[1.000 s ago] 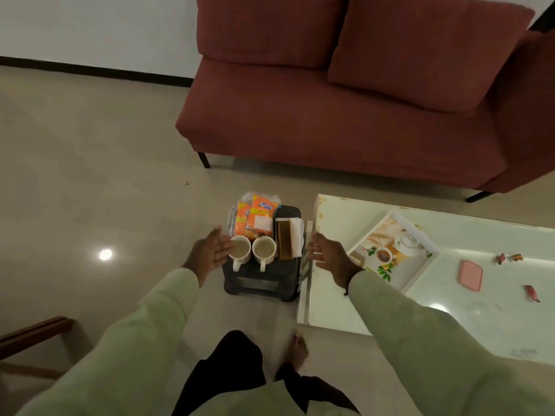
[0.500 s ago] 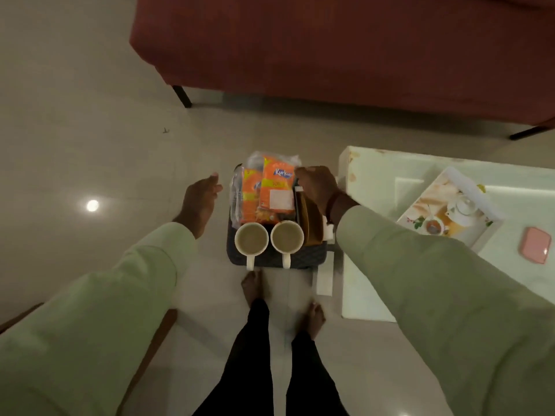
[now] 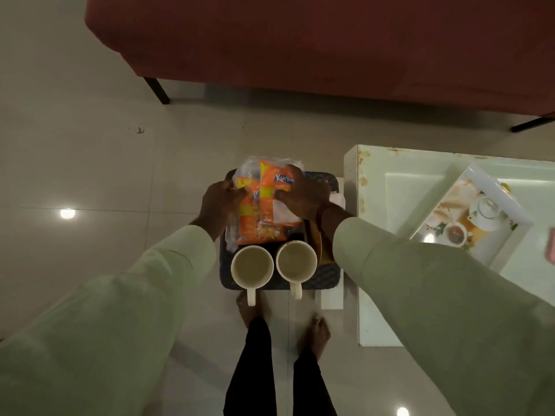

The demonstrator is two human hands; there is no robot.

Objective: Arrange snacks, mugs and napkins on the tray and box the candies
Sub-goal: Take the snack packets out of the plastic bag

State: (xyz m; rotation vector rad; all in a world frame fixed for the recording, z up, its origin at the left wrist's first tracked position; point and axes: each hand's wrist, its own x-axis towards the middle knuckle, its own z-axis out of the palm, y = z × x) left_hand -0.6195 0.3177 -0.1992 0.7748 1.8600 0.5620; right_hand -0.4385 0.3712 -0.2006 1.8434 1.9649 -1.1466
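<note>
Orange snack packets (image 3: pixel 268 211) lie in a pile on a dark stool (image 3: pixel 326 279) below me. My left hand (image 3: pixel 217 204) grips the pile's left edge and my right hand (image 3: pixel 303 195) grips the top packet from the right. Two white mugs stand side by side at the stool's near edge, the left mug (image 3: pixel 252 267) and the right mug (image 3: pixel 296 262), handles toward me. A brown item (image 3: pixel 315 241) lies under my right wrist. The napkins are hidden by my right hand. A printed white tray (image 3: pixel 492 190) sits on the white table (image 3: pixel 390 187) at right.
A red sofa (image 3: pixel 330 46) fills the far side, one black leg (image 3: pixel 157 91) on the tiled floor. A pink lid (image 3: pixel 551 249) shows at the right edge of the table. My bare feet (image 3: pixel 319 331) stand just short of the stool.
I have leaned further over the stool. Both hands moved inward from the stool's sides and closed on the snack packets.
</note>
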